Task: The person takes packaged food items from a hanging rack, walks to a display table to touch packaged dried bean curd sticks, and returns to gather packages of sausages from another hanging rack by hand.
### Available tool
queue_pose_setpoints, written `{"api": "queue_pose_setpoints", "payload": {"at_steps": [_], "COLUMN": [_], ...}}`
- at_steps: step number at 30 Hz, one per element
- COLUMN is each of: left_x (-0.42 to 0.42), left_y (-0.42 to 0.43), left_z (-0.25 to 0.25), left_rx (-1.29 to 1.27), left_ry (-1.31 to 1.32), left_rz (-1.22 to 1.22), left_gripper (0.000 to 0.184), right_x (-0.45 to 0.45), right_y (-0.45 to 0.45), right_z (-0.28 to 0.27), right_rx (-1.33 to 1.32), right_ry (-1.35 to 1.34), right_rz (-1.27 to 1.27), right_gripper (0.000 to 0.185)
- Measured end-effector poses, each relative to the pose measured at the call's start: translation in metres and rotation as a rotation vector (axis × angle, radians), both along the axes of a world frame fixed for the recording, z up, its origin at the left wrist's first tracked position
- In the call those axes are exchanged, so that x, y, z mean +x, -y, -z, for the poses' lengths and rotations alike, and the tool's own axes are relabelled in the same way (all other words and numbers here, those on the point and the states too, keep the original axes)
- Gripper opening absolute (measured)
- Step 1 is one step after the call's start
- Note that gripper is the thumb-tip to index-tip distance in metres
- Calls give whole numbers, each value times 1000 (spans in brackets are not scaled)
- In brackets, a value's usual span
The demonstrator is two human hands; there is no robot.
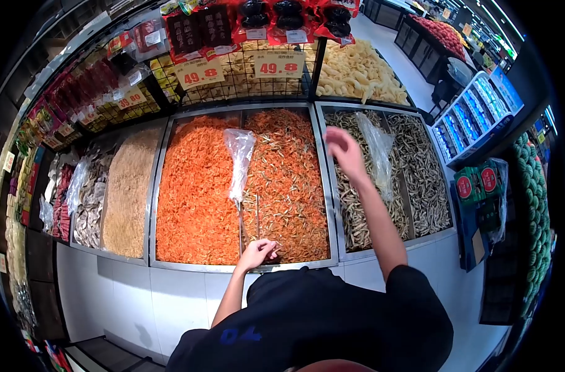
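My left hand (259, 253) is closed at the front edge of the bin, its fingers curled around the near end of thin metal tongs (257, 217). The tongs point away over dried shrimp (198, 186) and a mix of orange shrimp and small dried fish (288, 173). My right hand (347, 154), slightly blurred, hovers over the left part of the bin of small dried fish (353, 217). Its fingers are bent and apart, with nothing visible in them. A clear plastic bag (239, 158) lies across the divider between the two orange heaps.
Another plastic bag (380, 152) rests on the right bin's divider. Metal rims (332, 204) frame the bins. A wire rack (233, 87) with price signs and packaged food stands behind. Green boxes (481, 183) and a blue-white display (477, 118) are at the right.
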State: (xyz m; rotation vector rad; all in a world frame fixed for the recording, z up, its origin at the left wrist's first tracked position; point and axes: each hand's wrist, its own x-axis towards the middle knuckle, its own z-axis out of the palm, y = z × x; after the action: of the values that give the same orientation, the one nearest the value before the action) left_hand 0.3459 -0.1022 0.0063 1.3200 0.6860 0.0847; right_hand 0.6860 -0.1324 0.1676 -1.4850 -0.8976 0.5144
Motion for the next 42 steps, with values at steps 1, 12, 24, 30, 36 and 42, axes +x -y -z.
{"api": "queue_pose_setpoints", "payload": {"at_steps": [1, 12, 24, 30, 36, 42], "left_x": [-9, -126, -232, -243, -282, -253], "left_y": [-5, -10, 50, 67, 33, 5], "left_z": [0, 40, 158, 129, 282, 210], "left_rx": [-19, -140, -990, -846, -974, -707], "left_ry": [-45, -235, -202, -409, -390, -425], "left_rz": [40, 276, -456, -460, -285, -382], "left_gripper": [27, 32, 25, 27, 28, 29], "right_x": [31, 173, 138, 61, -22, -29], "right_y": [-21, -198, -144, -119, -145, -208], "right_z": [-16, -163, -200, -176, -192, -201], "right_rx": [114, 62, 30, 17, 10, 118], "right_ry": [178, 775, 819, 455, 672, 802], "right_rz": [58, 564, 666, 263, 122, 225], "right_gripper": [35, 98, 73, 70, 72, 74]}}
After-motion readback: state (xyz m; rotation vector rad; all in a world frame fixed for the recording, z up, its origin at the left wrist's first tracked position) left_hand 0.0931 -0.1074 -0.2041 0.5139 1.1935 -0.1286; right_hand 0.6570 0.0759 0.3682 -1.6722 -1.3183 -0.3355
